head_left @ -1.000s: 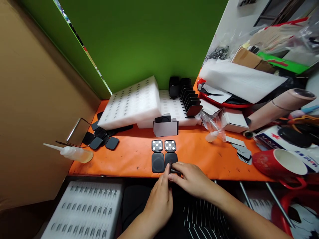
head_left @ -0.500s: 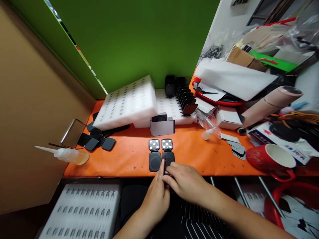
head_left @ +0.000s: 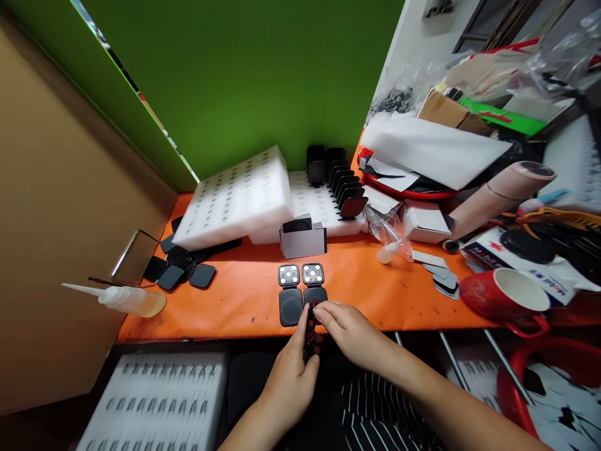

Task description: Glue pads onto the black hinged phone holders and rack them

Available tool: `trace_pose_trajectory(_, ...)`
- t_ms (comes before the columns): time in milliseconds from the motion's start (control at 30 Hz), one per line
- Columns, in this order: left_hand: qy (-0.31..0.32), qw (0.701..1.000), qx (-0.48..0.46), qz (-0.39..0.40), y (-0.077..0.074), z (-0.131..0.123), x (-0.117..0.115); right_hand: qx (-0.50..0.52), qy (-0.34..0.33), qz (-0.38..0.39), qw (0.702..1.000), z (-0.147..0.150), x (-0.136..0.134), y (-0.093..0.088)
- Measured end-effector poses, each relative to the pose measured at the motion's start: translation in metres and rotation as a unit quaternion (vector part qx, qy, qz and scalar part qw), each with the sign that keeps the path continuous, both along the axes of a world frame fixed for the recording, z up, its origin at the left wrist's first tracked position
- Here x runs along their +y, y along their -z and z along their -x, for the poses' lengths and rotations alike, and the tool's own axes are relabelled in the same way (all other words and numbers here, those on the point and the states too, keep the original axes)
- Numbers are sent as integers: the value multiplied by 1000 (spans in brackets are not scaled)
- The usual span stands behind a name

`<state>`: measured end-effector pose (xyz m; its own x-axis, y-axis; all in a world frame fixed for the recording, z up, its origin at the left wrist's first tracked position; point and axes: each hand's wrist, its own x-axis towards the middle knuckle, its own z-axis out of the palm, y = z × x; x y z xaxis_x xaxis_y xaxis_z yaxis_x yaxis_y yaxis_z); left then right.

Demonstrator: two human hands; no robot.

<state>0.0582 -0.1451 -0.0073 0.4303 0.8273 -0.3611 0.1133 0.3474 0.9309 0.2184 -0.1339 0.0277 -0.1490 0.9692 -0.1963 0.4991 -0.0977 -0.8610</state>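
Observation:
My left hand (head_left: pixel 287 374) and my right hand (head_left: pixel 350 332) meet at the front edge of the orange table (head_left: pixel 235 294). Together they pinch a small black part (head_left: pixel 310 332), held on edge between the fingertips. Just beyond the fingers lie two open black hinged cases (head_left: pixel 300 291), side by side, their upper halves showing white dots. Behind those stands a small grey card holder (head_left: pixel 303 238).
White foam trays (head_left: pixel 244 197) and a row of upright black plates (head_left: pixel 345 181) stand at the back. Loose black pads (head_left: pixel 185 272) and a squeeze bottle (head_left: pixel 124 299) lie left. A red mug (head_left: pixel 507 300) and clutter fill the right. Another foam tray (head_left: pixel 159 401) sits below left.
The view has shifted slightly. My hands have turned the black part from lying flat to standing on edge, and my right hand has drawn a little nearer the cases.

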Motion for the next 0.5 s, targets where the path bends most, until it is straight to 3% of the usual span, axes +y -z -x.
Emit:
trace_pose_trajectory(133,50,993,75,-77,1,8,-4,-113,-36,-20,993,-3,-3,-7)
trace_pose_trajectory(233,90,980,127,-120,3,10,-10,-141,-59,1,988,-5,-8,-6)
trace_pose_trajectory(400,124,971,157,-132,5,11,-18,-42,-41,51,997,-10,-12,6)
trace_pose_trajectory(500,89,986,104,-92,7,8,-14,74,-12,69,995,-10,-11,19)
